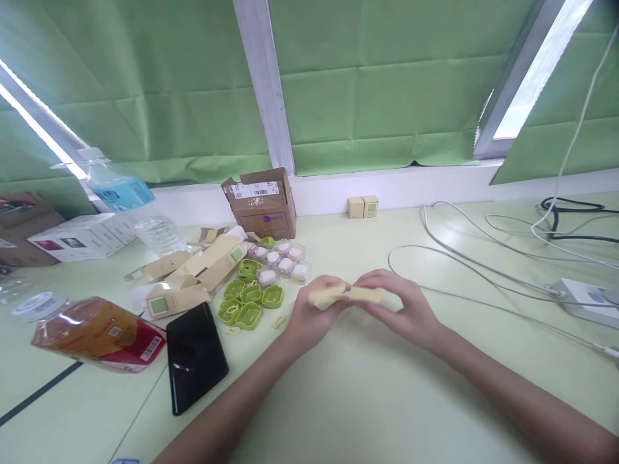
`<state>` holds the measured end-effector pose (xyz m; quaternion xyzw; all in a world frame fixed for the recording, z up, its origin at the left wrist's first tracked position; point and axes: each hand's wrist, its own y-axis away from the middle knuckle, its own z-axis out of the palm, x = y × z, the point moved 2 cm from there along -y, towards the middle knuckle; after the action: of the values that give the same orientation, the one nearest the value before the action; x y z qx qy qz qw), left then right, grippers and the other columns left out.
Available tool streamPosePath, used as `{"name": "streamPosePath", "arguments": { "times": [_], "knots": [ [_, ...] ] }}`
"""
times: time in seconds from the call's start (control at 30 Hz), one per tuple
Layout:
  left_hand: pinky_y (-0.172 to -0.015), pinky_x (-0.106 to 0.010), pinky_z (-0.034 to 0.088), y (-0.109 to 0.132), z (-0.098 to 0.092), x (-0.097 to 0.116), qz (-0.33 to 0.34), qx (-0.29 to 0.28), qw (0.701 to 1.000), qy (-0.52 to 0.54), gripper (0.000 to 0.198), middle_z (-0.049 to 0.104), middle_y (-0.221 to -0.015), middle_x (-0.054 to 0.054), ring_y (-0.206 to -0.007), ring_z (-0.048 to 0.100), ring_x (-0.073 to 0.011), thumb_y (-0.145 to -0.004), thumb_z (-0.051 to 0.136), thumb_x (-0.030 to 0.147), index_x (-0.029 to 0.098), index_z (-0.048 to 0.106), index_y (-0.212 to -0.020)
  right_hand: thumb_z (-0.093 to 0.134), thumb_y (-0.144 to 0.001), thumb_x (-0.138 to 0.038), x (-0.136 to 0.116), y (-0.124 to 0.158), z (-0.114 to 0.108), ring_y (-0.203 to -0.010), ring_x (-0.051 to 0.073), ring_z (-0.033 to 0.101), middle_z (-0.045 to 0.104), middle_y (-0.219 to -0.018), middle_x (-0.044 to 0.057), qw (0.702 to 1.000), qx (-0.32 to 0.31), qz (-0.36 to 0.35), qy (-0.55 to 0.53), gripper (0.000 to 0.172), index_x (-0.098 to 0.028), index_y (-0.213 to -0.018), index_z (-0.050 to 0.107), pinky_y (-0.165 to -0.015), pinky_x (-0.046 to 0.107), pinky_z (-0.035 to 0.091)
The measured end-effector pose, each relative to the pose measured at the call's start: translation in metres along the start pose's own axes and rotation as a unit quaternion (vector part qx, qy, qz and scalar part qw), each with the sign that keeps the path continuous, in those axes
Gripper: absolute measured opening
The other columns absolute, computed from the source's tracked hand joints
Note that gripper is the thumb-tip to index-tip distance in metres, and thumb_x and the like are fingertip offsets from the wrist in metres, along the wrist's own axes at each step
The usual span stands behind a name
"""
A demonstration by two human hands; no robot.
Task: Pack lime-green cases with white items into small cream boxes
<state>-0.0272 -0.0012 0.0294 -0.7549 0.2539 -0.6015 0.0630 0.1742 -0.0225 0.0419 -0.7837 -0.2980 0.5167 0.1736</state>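
My left hand (307, 322) and my right hand (406, 306) meet over the table, fingers closed around a small beige cardboard box (366, 295). It looks like two flaps or halves with a narrow dark gap between them; fingers hide part of it. To the left of my left hand lie several green plastic cases (249, 316), open side up. Behind them is a cluster of clear round containers (285, 265) with pale contents. Small yellowish loops, one of them a loose piece (277, 321), lie near the cases.
Opened beige cartons (193, 274) are heaped at left, by a black tablet (196, 357), a reddish drink bottle (104, 335) and a water bottle (130, 200). A brown box (264, 209) and two small closed boxes (362, 207) stand at the back. Cables reach a white power strip (587, 303) at right.
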Motion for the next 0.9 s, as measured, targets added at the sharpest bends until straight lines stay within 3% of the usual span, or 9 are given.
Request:
{"name": "streamPosePath", "arguments": {
  "times": [0.07, 0.13, 0.3, 0.47, 0.53, 0.73, 0.83, 0.9],
  "knots": [
    [-0.102, -0.044, 0.048, 0.002, -0.006, 0.005, 0.102, -0.026, 0.993, -0.053, 0.019, 0.076, -0.116, -0.009, -0.110, 0.067, -0.0285, -0.088, 0.071, 0.036, 0.024, 0.074, -0.103, 0.063, -0.093, -0.019, -0.005, 0.003, -0.001, -0.105, 0.025, 0.069, 0.075, -0.117, 0.006, 0.983, -0.025, -0.146, 0.105, 0.032, -0.031, -0.122, 0.070, -0.092, 0.045, 0.052],
    [-0.109, -0.046, 0.042, 0.003, -0.012, 0.007, 0.162, -0.034, 0.981, -0.101, 0.022, 0.074, -0.124, -0.008, -0.119, 0.064, -0.0288, -0.093, 0.064, 0.033, 0.027, 0.075, -0.111, 0.058, -0.094, -0.013, -0.007, 0.006, -0.002, -0.111, 0.025, 0.068, 0.073, -0.124, 0.006, 0.958, -0.037, -0.215, 0.184, 0.043, -0.033, -0.131, 0.065, -0.097, 0.047, 0.050],
    [-0.107, -0.047, 0.040, 0.003, -0.014, 0.007, 0.222, -0.021, 0.949, -0.221, 0.029, 0.073, -0.126, -0.005, -0.120, 0.065, -0.0276, -0.096, 0.061, 0.023, 0.032, 0.073, -0.121, 0.054, -0.097, -0.010, -0.005, 0.006, -0.002, -0.111, 0.023, 0.068, 0.074, -0.120, 0.005, 0.926, -0.026, -0.248, 0.284, 0.043, -0.032, -0.133, 0.063, -0.098, 0.045, 0.051],
    [-0.098, -0.045, 0.044, 0.002, -0.011, 0.010, 0.373, 0.015, 0.880, -0.294, 0.023, 0.078, -0.114, -0.005, -0.110, 0.070, -0.0231, -0.098, 0.060, 0.017, 0.025, 0.073, -0.115, 0.056, -0.095, -0.004, -0.005, 0.006, 0.001, -0.103, 0.020, 0.069, 0.076, -0.112, 0.008, 0.895, 0.001, -0.318, 0.313, 0.039, -0.021, -0.130, 0.063, -0.094, 0.043, 0.053],
    [-0.097, -0.042, 0.045, 0.001, -0.010, 0.010, 0.392, 0.014, 0.869, -0.301, 0.022, 0.079, -0.112, -0.004, -0.111, 0.070, -0.0214, -0.098, 0.059, 0.016, 0.024, 0.072, -0.115, 0.057, -0.094, -0.003, -0.006, 0.007, 0.002, -0.101, 0.019, 0.070, 0.077, -0.108, 0.008, 0.890, 0.006, -0.333, 0.311, 0.037, -0.018, -0.127, 0.063, -0.094, 0.042, 0.053],
    [-0.093, -0.038, 0.047, 0.000, -0.010, 0.013, 0.390, -0.012, 0.876, -0.283, 0.020, 0.080, -0.108, -0.004, -0.102, 0.074, -0.0178, -0.100, 0.055, 0.015, 0.022, 0.071, -0.111, 0.051, -0.092, 0.003, -0.008, 0.008, 0.005, -0.094, 0.018, 0.071, 0.078, -0.099, 0.005, 0.903, 0.022, -0.329, 0.274, 0.048, -0.020, -0.132, 0.059, -0.091, 0.042, 0.054],
    [-0.088, -0.036, 0.047, -0.001, -0.014, 0.020, 0.387, -0.016, 0.865, -0.318, 0.020, 0.080, -0.105, -0.005, -0.095, 0.074, -0.0172, -0.099, 0.055, 0.014, 0.021, 0.069, -0.110, 0.050, -0.093, -0.002, -0.006, 0.005, 0.003, -0.099, 0.021, 0.069, 0.075, -0.109, 0.008, 0.916, 0.011, -0.303, 0.262, 0.050, -0.021, -0.140, 0.053, -0.092, 0.045, 0.053],
    [-0.087, -0.037, 0.045, -0.003, -0.024, 0.027, 0.371, 0.017, 0.843, -0.389, 0.021, 0.079, -0.101, -0.005, -0.089, 0.072, -0.0184, -0.096, 0.057, 0.013, 0.021, 0.070, -0.111, 0.054, -0.095, -0.009, 0.000, 0.003, -0.001, -0.107, 0.025, 0.067, 0.071, -0.119, 0.012, 0.927, 0.013, -0.269, 0.262, 0.051, -0.020, -0.145, 0.048, -0.092, 0.046, 0.052]
  ]
}}
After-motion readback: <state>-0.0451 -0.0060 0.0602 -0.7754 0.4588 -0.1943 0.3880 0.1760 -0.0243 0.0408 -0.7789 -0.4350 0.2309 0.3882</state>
